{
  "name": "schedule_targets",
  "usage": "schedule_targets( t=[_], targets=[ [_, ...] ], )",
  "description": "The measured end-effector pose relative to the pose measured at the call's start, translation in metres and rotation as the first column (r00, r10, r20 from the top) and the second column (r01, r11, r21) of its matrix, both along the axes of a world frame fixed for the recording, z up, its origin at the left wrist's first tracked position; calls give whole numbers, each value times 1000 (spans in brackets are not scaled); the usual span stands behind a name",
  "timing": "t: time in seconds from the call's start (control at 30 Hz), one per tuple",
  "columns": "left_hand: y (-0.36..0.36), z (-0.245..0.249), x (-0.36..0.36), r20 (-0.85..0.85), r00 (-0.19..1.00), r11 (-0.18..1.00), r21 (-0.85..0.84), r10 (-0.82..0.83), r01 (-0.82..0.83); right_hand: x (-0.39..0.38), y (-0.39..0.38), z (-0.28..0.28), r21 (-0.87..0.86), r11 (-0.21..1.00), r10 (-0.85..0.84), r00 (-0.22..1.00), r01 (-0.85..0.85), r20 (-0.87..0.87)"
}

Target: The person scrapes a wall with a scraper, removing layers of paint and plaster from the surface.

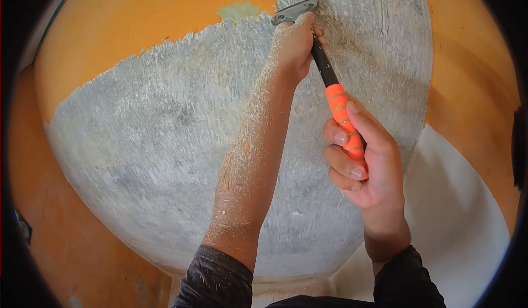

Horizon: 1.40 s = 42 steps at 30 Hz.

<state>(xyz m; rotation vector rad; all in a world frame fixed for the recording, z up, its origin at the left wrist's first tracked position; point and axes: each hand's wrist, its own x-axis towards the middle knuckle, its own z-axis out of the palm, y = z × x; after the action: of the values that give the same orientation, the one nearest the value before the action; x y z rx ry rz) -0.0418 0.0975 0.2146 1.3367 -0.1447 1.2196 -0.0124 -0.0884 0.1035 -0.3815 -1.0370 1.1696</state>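
1. From my seat, the scraper sits in the upper middle of the frame. Its metal blade lies against the bare grey wall, right beside the edge of the orange paint.
2. The left hand is closed tight round the neck just under the blade, fingers wrapped and bearing in toward the wall.
3. The right hand, at centre right, is closed round the orange handle, thumb laid along its top.
4. I judge the tool stiff and fairly light, with a metal head, a rigid black shaft and a ribbed grip that should resist slipping even in dust.
5. These two holds look best to me: low on the ribbed grip for pull, and close behind the blade for pressure, clear of its edge.
6. Pale dust coats the left forearm, and the bare wall looks rough and scored.
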Motion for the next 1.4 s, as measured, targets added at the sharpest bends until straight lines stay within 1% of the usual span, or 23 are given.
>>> schedule_targets(
  t=[0.1, 0.13, 0.17, 0.23, 0.27, 0.33, 0.43, 0.47, 0.5, 0.57, 0.67, 0.8, 0.83, 0.9, 0.93, 1.0, 1.1, 1.17, 1.2, 1.27, 1.3, 1.33, 1.4],
  targets=[
    [7, 21, -3, 22, 1000, 998, 60, 5, -6, 0, 11, 11, 15, 999, -29, 1000, 29, 1],
    [8, 26, -1, 36, 993, 993, 24, -113, 112, -1, 11, 13, 11, 999, -31, 1000, 31, 3],
    [10, 27, -1, 42, 993, 994, 26, -111, 110, -3, 10, 18, 12, 999, -43, 999, 43, -5],
    [5, 18, -4, 17, 1000, 997, 70, 19, -20, -4, 5, 15, 5, 999, -51, 998, 51, -26],
    [2, 14, -4, 18, 1000, 997, 77, 20, -21, -1, 0, 9, -4, 1000, -16, 1000, 16, -16],
    [0, 7, -1, 31, 999, 1000, -21, -8, 9, 1, 2, 9, 1, 1000, 22, 1000, -22, 1],
    [9, 31, -6, 30, 1000, 998, 61, -8, 6, 0, 13, 19, 13, 1000, -15, 1000, 15, 7],
    [16, 36, -1, 49, 996, 997, 7, -80, 80, -2, 12, 25, 7, 1000, -24, 1000, 24, 3],
    [14, 34, -2, 47, 996, 997, 4, -77, 77, -3, 12, 28, 2, 999, -32, 999, 32, -7],
    [8, 23, -5, 36, 999, 999, 50, 18, -20, -1, 3, 16, -6, 1000, -11, 1000, 11, -2],
    [6, 15, -4, 23, 1000, 1000, 27, 9, -10, 0, 9, 14, 13, 1000, -1, 1000, 0, 19],
    [18, 41, -4, 42, 997, 997, 47, -62, 60, -7, 21, 26, 21, 998, -53, 999, 53, 1],
    [18, 37, -5, 42, 998, 998, 37, -56, 55, -7, 18, 25, 11, 999, -48, 999, 48, 1],
    [13, 24, -7, 30, 999, 994, 110, 23, -26, -6, 11, 17, 4, 1000, -20, 1000, 20, 1],
    [10, 17, -5, 11, 1000, 998, 51, 23, -23, -4, 10, 14, 13, 1000, -14, 1000, 14, 1],
    [13, 27, -6, 25, 999, 996, 85, 20, -22, -1, 11, 12, 49, 994, 98, 995, -97, -26],
    [17, 52, -7, 24, 999, 995, 87, 36, -38, -4, 25, 38, 73, 994, 79, 996, -75, -44],
    [16, 59, -9, 17, 999, 998, 50, -46, 45, -7, 20, 44, 68, 996, 68, 997, -65, -35],
    [22, 58, -5, 47, 998, 996, 81, -43, 39, -8, 17, 43, 33, 999, 42, 998, -40, -54],
    [18, 38, -6, 20, 999, 997, 70, -32, 30, -9, 8, 36, 9, 1000, 15, 998, -14, -66],
    [16, 30, -6, -3, 1000, 998, 63, -27, 27, -9, 2, 31, 10, 997, 74, 996, -74, -56],
    [14, 29, -6, 13, 999, 999, 5, -45, 45, -8, -1, 28, 13, 991, 131, 990, -130, -49],
    [15, 45, -8, 38, 998, 998, 50, -47, 45, -7, 9, 37, 32, 993, 115, 992, -113, -49]
  ],
)
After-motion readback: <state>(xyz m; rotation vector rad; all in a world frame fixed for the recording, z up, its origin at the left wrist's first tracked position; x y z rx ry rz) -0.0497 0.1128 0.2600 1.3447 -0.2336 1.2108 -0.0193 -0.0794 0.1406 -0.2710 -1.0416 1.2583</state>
